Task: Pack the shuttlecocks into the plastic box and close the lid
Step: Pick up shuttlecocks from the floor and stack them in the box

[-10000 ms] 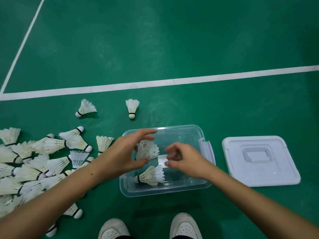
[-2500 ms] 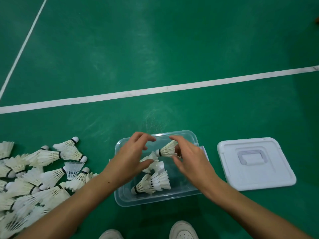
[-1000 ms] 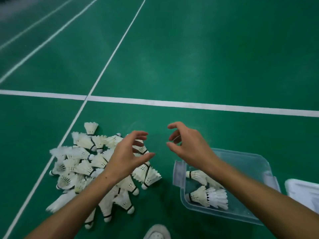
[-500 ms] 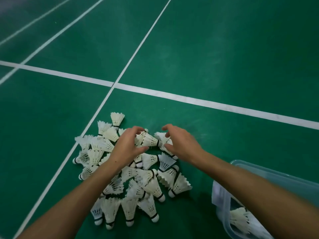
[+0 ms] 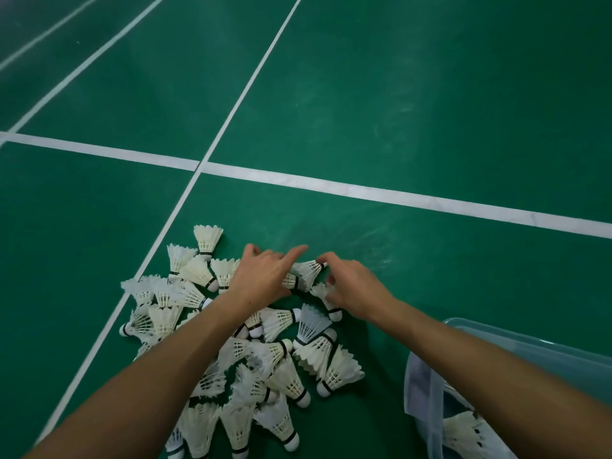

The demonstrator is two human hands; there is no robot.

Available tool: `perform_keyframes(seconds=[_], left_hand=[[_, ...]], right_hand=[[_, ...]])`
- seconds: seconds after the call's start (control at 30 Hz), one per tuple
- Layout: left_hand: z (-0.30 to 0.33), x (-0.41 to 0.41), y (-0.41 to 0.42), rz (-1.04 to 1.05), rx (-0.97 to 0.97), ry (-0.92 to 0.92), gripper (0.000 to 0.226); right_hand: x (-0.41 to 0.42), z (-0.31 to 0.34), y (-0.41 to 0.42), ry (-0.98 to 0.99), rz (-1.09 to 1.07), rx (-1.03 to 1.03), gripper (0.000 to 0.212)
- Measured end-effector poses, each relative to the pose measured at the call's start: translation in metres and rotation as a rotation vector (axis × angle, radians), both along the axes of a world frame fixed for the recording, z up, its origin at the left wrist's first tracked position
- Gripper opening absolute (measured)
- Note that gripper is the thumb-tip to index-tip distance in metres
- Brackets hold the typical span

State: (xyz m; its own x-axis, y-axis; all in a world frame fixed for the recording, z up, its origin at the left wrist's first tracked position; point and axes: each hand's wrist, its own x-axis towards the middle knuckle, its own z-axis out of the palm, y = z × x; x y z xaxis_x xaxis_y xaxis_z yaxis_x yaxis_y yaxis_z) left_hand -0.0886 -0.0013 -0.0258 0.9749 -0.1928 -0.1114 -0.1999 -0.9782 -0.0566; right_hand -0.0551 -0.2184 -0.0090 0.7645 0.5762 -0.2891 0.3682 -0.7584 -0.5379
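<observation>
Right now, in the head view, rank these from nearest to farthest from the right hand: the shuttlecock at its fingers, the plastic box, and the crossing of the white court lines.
From the right hand:
1. Shuttlecock at its fingers, just left, touching.
2. Plastic box, lower right, beside the forearm.
3. Crossing of the white court lines, far upper left.
</observation>
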Motion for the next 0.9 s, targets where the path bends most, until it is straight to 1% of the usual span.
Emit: perform_keyframes(seconds=[0.1,0.2,0.27,0.43,0.5,0.6,0.67,0.77,0.9], left_hand=[[-0.004,0.007,-0.002,-0.053,0.017,0.000,0.083],[-0.012,0.012,-0.009,0.011,-0.067,0.041,0.067],[-0.017,0.013,-0.015,0.071,-0.119,0.058,0.063],[-0.015,0.014,-0.030,0.210,-0.164,0.057,0.056],[-0.011,0.013,-0.038,0.271,-0.189,0.047,0.051],[-0.003,0.008,-0.048,0.337,-0.250,-0.012,0.042],[0.006,0.002,-0.057,0.363,-0.344,-0.060,0.040],[0.032,-0.010,-0.078,0.356,-0.559,-0.106,0.041],[0.080,-0.036,-0.108,0.200,-0.761,-0.167,0.047]], right_hand=[[0.006,0.002,-0.006,0.007,-0.012,-0.002,0.066],[0.010,0.007,-0.014,0.012,-0.023,-0.003,0.062],[0.012,0.012,-0.021,0.020,-0.040,-0.001,0.059],[0.011,0.032,-0.044,-0.019,-0.101,0.018,0.044],[0.007,0.045,-0.053,-0.049,-0.124,0.051,0.039],[-0.004,0.065,-0.069,-0.100,-0.164,0.138,0.039],[-0.015,0.081,-0.082,-0.113,-0.203,0.207,0.037],[-0.031,0.104,-0.109,-0.131,-0.278,0.323,0.033],[-0.061,0.132,-0.156,-0.140,-0.385,0.466,0.032]])
